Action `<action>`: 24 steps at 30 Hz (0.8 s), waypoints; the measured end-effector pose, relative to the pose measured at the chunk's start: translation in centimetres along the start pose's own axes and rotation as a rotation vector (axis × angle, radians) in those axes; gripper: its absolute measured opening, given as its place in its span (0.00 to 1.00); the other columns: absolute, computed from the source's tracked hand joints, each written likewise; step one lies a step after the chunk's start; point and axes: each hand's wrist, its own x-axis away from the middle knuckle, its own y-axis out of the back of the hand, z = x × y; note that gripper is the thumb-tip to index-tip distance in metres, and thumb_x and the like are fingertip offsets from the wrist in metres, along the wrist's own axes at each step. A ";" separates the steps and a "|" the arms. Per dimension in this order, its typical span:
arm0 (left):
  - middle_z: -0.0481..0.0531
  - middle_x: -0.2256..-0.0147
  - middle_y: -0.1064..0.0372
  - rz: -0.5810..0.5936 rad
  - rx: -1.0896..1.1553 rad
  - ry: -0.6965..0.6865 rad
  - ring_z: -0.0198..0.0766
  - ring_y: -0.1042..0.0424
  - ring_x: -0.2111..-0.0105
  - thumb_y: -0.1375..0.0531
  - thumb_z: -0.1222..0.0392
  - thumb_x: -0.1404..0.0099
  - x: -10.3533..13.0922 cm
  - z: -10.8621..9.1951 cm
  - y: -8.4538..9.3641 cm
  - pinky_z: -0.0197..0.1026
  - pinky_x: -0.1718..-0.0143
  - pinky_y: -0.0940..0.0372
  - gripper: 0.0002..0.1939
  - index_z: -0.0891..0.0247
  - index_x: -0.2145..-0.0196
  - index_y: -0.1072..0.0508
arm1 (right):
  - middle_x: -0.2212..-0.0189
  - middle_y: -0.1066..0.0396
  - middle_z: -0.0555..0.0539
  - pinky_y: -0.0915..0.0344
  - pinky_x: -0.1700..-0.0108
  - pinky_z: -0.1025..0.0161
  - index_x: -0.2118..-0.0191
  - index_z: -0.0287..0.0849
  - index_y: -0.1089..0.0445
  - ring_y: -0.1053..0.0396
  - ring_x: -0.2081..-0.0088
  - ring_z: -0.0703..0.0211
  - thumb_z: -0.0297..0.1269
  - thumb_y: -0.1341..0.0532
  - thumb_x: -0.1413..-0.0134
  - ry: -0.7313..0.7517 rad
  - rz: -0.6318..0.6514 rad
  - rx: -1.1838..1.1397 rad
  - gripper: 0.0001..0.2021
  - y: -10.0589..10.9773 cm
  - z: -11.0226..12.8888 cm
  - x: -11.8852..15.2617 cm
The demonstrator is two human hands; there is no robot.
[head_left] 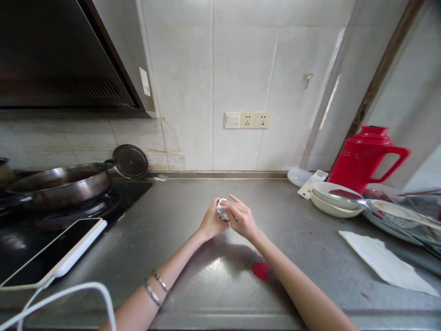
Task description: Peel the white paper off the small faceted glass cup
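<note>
Above the steel counter (193, 266), my two hands meet around a small white and silvery object (223, 210). It looks roughly round, but its kind is hard to make out. My left hand (211, 222) wraps it from the left side, fingers curled. From the right, my right hand (242, 219) presses bent fingers onto its top and near side, with one finger raised. The fingers hide much of the object. Two silver bracelets (151, 293) circle my left wrist area. A red patch (261, 270) shows on the counter beside my right forearm.
At left, a metal pan (62, 186) sits on the black stove (20, 243), with a phone (48, 253) and its white cable (96, 286) nearer. At right stand a red thermos (360, 158), stacked bowls (336, 209), a plate (396, 223) and a white paper sheet (386, 262).
</note>
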 end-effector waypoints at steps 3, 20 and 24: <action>0.53 0.56 0.33 -0.014 -0.030 0.014 0.41 0.31 0.60 0.37 0.75 0.60 0.1 0.1 -0.2 0.40 0.60 0.36 0.37 0.62 0.50 0.39 | 0.63 0.23 0.47 0.39 0.41 0.45 0.53 0.44 0.31 0.24 0.63 0.60 0.24 0.49 0.41 -0.069 -0.034 0.011 0.15 0.2 -0.4 -0.1; 0.51 0.61 0.32 -0.019 0.000 -0.008 0.40 0.31 0.62 0.32 0.67 0.60 0.1 -0.4 -0.1 0.40 0.62 0.36 0.30 0.63 0.58 0.36 | 0.66 0.22 0.49 0.33 0.45 0.50 0.60 0.44 0.26 0.24 0.63 0.57 0.28 0.47 0.42 -0.162 -0.064 -0.141 0.12 0.1 1.0 -0.4; 0.50 0.63 0.32 -0.051 0.194 0.192 0.35 0.31 0.69 0.32 0.70 0.62 0.0 -1.3 0.0 0.36 0.70 0.36 0.36 0.63 0.54 0.40 | 0.76 0.25 0.49 0.28 0.68 0.62 0.70 0.40 0.24 0.25 0.71 0.55 0.40 0.45 0.40 -0.643 -0.323 -0.218 0.15 0.2 0.3 -0.7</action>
